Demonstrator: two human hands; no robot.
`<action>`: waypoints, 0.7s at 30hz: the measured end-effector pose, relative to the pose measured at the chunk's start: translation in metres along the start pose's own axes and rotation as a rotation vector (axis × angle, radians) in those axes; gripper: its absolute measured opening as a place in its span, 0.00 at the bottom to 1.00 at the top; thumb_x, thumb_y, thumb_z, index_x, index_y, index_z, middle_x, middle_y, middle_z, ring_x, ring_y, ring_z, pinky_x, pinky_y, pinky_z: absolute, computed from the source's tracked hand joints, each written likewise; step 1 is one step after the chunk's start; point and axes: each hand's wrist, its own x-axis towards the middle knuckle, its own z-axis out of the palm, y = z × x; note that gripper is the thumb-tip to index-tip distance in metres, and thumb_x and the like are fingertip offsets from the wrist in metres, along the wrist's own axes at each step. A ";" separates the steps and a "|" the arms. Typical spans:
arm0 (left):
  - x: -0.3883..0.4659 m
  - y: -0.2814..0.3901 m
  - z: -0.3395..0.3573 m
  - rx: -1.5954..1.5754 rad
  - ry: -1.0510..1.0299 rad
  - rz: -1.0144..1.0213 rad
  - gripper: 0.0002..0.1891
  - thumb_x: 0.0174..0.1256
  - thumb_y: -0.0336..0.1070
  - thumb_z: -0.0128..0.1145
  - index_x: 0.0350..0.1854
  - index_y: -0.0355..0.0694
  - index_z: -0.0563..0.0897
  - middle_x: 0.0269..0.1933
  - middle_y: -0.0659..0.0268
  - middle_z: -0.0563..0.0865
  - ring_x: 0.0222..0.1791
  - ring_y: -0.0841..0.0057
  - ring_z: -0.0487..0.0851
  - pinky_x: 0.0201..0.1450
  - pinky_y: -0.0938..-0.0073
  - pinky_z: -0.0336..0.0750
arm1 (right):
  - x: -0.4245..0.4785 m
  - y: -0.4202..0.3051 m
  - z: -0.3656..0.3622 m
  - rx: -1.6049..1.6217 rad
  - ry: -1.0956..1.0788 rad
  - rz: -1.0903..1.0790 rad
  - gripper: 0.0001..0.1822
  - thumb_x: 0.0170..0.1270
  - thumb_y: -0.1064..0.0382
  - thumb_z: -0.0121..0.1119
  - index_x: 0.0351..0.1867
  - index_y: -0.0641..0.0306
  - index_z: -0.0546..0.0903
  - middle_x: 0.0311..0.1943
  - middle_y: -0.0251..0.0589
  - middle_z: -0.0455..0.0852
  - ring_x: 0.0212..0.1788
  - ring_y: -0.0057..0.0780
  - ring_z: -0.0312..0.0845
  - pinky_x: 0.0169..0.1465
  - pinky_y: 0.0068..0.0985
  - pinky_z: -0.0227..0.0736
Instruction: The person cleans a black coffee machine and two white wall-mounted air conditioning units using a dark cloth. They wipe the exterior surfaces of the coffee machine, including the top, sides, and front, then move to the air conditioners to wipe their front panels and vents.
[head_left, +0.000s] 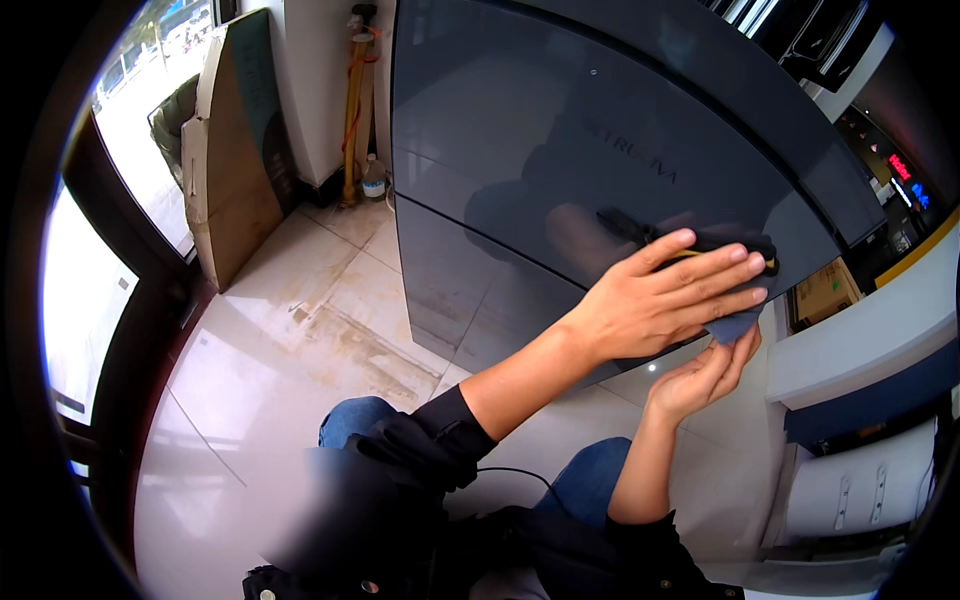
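Observation:
A large glossy dark grey appliance door panel, seemingly of a refrigerator, stands before me and bears lettering. My left hand lies flat with fingers extended over a dark cloth with a yellow edge, pressing it to the panel near its right edge. Just below, my right hand has its fingertips closed on a blue-grey corner of cloth that hangs under the left palm. Whether this corner belongs to the same cloth, I cannot tell. The panel mirrors my hand and body.
Flattened cardboard leans by the glass door at left. A yellow pole and a plastic bottle stand in the corner. The tiled floor has brown stains. At right are a cardboard box and a white counter.

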 end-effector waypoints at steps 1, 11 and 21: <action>0.001 -0.012 -0.011 0.061 -0.013 -0.051 0.28 0.67 0.50 0.54 0.72 0.63 0.75 0.77 0.72 0.70 0.78 0.76 0.64 0.83 0.57 0.42 | 0.001 -0.003 0.000 -0.061 -0.012 -0.024 0.25 0.77 0.65 0.40 0.70 0.78 0.69 0.66 0.48 0.69 0.69 0.38 0.69 0.72 0.31 0.62; 0.012 -0.128 -0.062 0.215 0.497 -0.665 0.29 0.79 0.41 0.42 0.80 0.41 0.59 0.82 0.46 0.49 0.83 0.50 0.44 0.81 0.52 0.35 | -0.002 -0.004 0.004 -0.077 0.026 -0.008 0.24 0.77 0.66 0.43 0.70 0.76 0.70 0.61 0.44 0.71 0.69 0.34 0.69 0.72 0.30 0.59; 0.043 -0.074 -0.056 0.111 0.220 -0.299 0.34 0.63 0.40 0.53 0.76 0.52 0.70 0.80 0.55 0.62 0.81 0.60 0.56 0.81 0.53 0.38 | -0.006 -0.008 0.002 -0.023 0.028 0.029 0.26 0.78 0.63 0.40 0.71 0.80 0.67 0.68 0.54 0.67 0.73 0.40 0.64 0.74 0.32 0.57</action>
